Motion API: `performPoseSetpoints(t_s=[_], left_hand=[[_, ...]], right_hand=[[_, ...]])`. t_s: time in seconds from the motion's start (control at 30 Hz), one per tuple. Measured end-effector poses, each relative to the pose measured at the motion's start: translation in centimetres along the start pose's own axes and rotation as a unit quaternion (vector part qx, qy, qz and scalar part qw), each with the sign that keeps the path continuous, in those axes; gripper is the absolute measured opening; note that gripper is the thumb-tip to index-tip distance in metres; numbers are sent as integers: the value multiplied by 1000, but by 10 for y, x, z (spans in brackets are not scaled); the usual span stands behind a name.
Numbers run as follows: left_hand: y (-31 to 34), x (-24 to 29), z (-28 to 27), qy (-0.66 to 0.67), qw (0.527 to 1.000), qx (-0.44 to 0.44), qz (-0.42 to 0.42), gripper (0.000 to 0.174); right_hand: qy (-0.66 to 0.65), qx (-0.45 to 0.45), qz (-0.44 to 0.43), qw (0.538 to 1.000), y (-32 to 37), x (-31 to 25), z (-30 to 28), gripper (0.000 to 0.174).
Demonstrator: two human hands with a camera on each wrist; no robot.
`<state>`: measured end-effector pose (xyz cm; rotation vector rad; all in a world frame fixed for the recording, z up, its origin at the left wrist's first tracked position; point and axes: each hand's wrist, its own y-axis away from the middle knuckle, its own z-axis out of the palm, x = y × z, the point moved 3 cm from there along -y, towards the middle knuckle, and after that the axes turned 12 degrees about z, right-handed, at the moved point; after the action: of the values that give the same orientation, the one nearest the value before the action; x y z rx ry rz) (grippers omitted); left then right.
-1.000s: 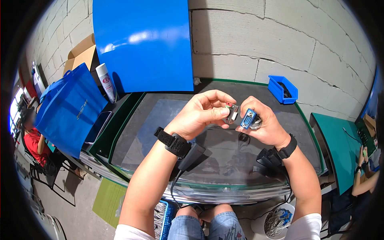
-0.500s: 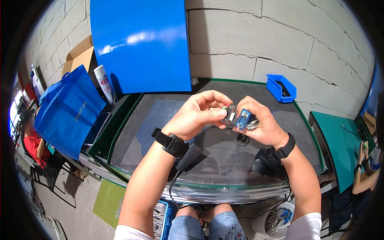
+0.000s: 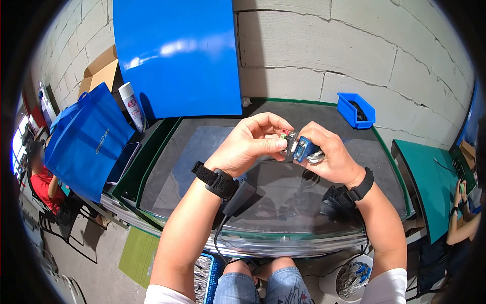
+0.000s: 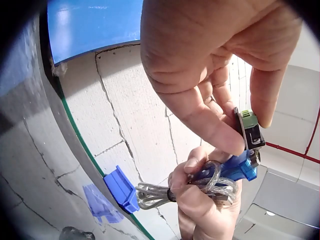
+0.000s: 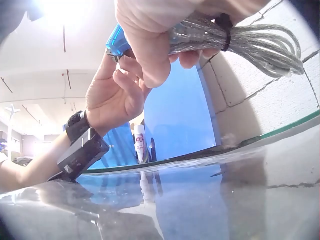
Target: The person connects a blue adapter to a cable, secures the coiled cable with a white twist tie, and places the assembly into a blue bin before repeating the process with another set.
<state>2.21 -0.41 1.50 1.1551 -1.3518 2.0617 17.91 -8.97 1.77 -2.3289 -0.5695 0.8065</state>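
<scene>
My left hand (image 3: 245,144) pinches a small circuit board (image 3: 289,139) between thumb and fingers. In the left wrist view the board carries a green terminal block (image 4: 248,119) and has a metal connector at its lower end. My right hand (image 3: 335,158) grips a blue serial plug (image 3: 302,150), whose clear cable (image 4: 155,194) is folded into a bundle and tied with a black band. Plug and board face each other above the table, the plug's end right at the board's metal connector. Fingers partly hide both pieces.
Below the hands is a dark mat (image 3: 273,202) on the green-edged table. A blue bin (image 3: 357,111) stands at the back right. To the left are a spray can (image 3: 132,107) and a blue bag (image 3: 91,142). A white bucket of cables (image 3: 349,283) sits on the floor.
My right hand has brought the blue plug leftward and turned it toward the board, so the gap between them has closed. The left hand keeps its pinch on the board.
</scene>
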Motion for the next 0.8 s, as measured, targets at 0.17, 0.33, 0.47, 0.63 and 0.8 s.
performPoseSetpoints(t_s=[0.17, 0.33, 0.47, 0.63, 0.8], left_hand=[[0, 0, -1, -13, 1000, 11, 8, 29], [-1, 1, -3, -19, 999, 35, 18, 30], [-2, 3, -4, -41, 998, 45, 34, 30], [-3, 2, -3, -70, 995, 66, 39, 29], [-3, 0, -4, -89, 994, 54, 33, 29]], right_hand=[[4, 4, 17, 1000, 1, -3, -1, 37], [27, 8, 43, 999, 1, -7, -3, 38], [55, 32, 43, 997, 0, -10, -6, 38], [80, 28, 61, 995, 2, -7, -4, 38], [116, 28, 59, 991, 2, -9, -3, 39]])
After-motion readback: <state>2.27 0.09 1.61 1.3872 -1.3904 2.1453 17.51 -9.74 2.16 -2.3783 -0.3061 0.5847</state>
